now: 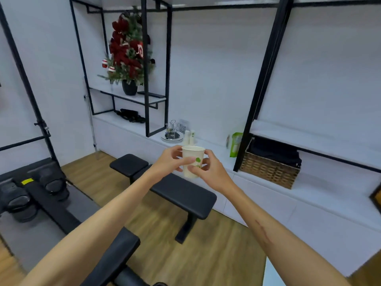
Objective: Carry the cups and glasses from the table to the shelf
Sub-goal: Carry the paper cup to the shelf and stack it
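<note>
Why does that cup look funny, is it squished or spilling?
Nothing looks wrong. The paper cup is upright and keeps its shape, held by the left hand and right hand. No spill shows on the white shelf beyond it.

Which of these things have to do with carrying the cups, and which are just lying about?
Job: paper cup, held by left hand and right hand; upturned paper cups and glass rack on the white shelf.

Lying about: Christmas tree, wicker basket, green packet, black bench.
</note>
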